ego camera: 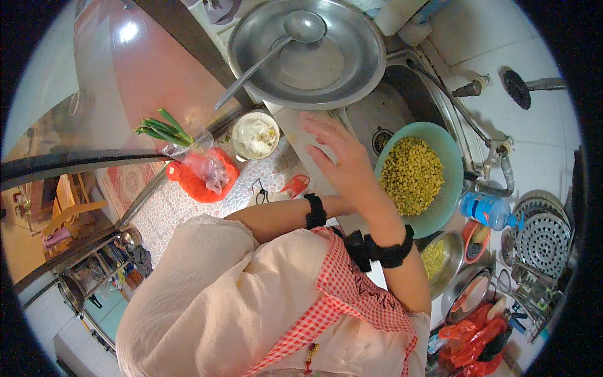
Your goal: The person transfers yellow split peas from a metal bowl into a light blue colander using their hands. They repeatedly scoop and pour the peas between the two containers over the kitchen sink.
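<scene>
My right hand (340, 158) is over the pale counter strip beside the sink, fingers spread, holding nothing. My left forearm passes below it; the left hand is mostly hidden behind my right wrist. Near my right hand, a green plastic basin (450, 165) holds many yellow-green beans or kernels (411, 176). Above the hand lies a wide metal basin (308, 96), with a metal ladle (304, 27) resting in it, its handle over the rim.
The sink (377, 106) and its faucet (499, 153) are at right. Nearby are a blue-tinted plastic bottle (485, 209), a metal bowl (447, 278) and red plastic bags (476, 334). Lower left of the basin are a pot (256, 135) and green onions (165, 131) over a red container (198, 181).
</scene>
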Demonstrator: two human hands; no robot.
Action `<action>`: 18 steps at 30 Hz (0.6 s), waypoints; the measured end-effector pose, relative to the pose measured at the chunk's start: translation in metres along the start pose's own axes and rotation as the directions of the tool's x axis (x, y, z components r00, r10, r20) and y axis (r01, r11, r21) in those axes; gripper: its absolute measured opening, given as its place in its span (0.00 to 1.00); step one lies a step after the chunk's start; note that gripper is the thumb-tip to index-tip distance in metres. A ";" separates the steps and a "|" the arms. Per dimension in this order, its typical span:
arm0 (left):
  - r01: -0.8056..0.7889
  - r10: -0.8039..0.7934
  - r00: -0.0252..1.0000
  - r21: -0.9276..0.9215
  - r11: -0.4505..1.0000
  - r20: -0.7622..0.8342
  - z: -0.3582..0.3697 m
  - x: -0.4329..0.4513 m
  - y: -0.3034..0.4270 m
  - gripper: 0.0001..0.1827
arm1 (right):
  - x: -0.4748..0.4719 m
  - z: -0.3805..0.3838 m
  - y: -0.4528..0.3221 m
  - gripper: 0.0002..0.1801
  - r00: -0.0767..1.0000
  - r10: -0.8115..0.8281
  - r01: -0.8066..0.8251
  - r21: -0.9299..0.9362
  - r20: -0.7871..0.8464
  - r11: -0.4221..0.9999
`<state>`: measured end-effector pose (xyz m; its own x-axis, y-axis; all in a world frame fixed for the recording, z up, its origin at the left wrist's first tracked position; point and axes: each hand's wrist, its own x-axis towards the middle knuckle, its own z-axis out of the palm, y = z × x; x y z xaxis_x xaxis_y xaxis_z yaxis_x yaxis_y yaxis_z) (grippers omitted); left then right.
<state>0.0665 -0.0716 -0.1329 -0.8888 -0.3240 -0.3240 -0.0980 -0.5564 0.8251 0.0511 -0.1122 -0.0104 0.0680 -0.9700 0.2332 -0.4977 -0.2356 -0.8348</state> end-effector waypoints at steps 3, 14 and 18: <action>-0.002 0.002 1.000 0.010 1.000 -0.008 0.002 0.001 0.001 0.25 | -0.011 -0.003 0.004 0.13 0.993 0.022 -0.029 -0.062 -0.112 0.998; 0.152 -0.152 0.988 -0.029 0.988 0.007 -0.001 0.007 -0.014 0.21 | -0.253 -0.107 0.046 0.10 0.447 0.386 -0.623 0.029 -0.807 0.782; 0.225 -0.226 0.974 0.038 0.974 0.012 -0.005 0.011 -0.008 0.25 | -0.370 -0.127 0.053 0.12 0.166 0.696 -0.984 -0.073 -0.699 0.161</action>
<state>0.0596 -0.0743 -0.1458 -0.8489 -0.1807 -0.4966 -0.3129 -0.5854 0.7479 -0.1105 0.2417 -0.0771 -0.9393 -0.2832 -0.1938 -0.2104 0.9213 -0.3270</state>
